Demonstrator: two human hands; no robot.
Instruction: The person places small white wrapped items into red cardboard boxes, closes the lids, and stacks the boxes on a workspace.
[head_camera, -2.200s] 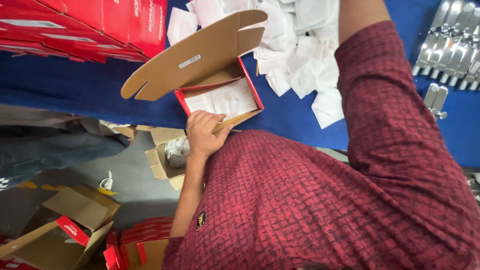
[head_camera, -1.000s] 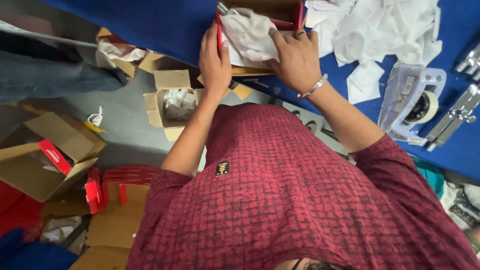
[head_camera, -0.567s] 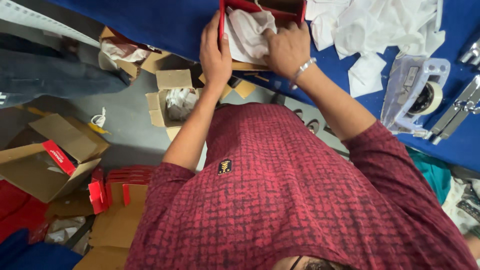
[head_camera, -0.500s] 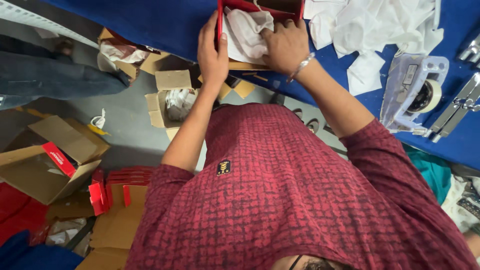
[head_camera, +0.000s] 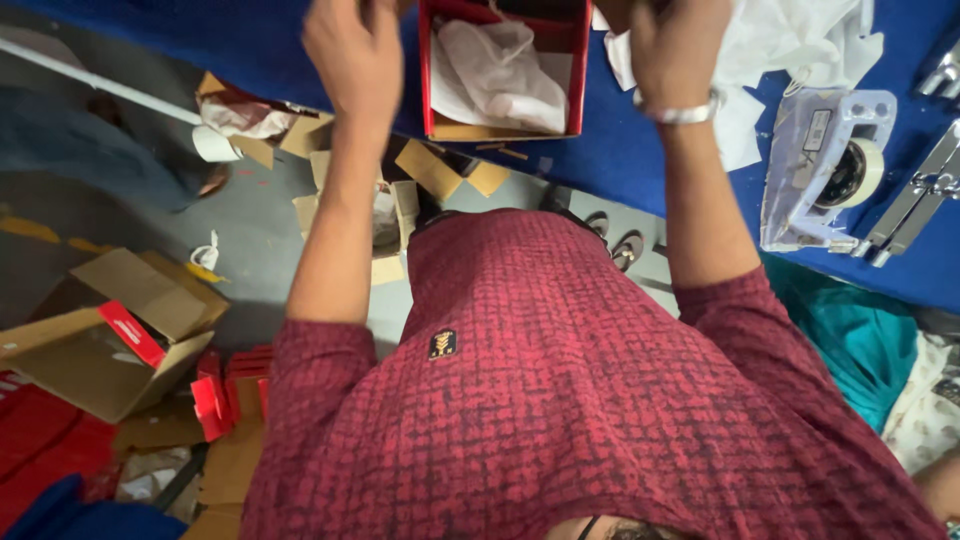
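An open red box (head_camera: 430, 70) lined with brown card stands at the near edge of the blue table (head_camera: 620, 150), with crumpled white tissue paper (head_camera: 495, 70) inside it. My left hand (head_camera: 352, 50) is raised just left of the box and off it. My right hand (head_camera: 672, 48), with a silver bangle on the wrist, is up at the box's right side, in front of a pile of white paper (head_camera: 800, 40). The top edge of the view cuts off the fingers of both hands, so what they hold is hidden.
A clear tape dispenser (head_camera: 830, 165) and metal tools (head_camera: 915, 205) lie on the table at the right. On the grey floor to the left are open cardboard boxes (head_camera: 110, 340), red lids (head_camera: 225, 395) and card scraps (head_camera: 430, 170). A teal cloth (head_camera: 850, 330) lies below the table's right end.
Both hands were pressing the tissue paper down into the red box; now they have lifted off it and moved apart to either side.
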